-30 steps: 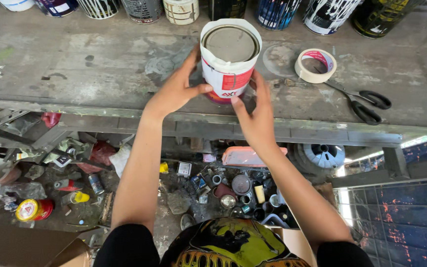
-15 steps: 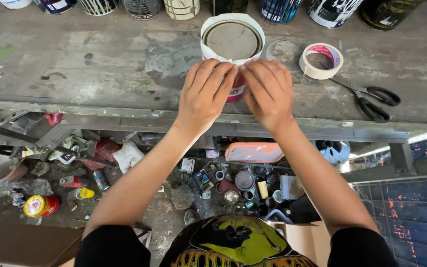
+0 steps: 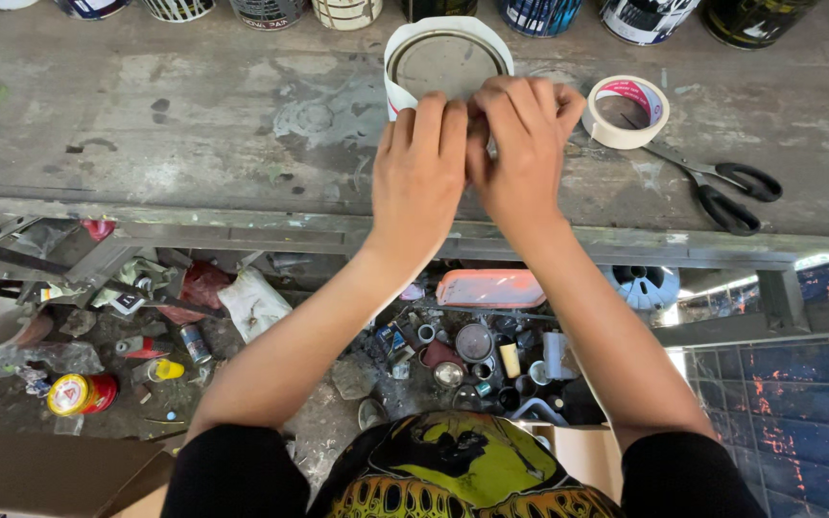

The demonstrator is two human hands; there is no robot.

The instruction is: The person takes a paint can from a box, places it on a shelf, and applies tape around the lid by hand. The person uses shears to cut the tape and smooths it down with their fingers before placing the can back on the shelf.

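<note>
Item, as I see it from here: one can [image 3: 445, 59], round, white-walled, upright on the worn grey bench. Lid grey and dull, seated flat inside the rim, closed. Near wall mostly hidden behind both my hands, a sliver of red showing at its left. I place it mid-bench, just before the back row of cans.

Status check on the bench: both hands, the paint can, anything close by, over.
Left hand and right hand side by side, pressed on near side of paint can. Can upright, lid on. Tape roll and scissors just right, not touching.
</note>
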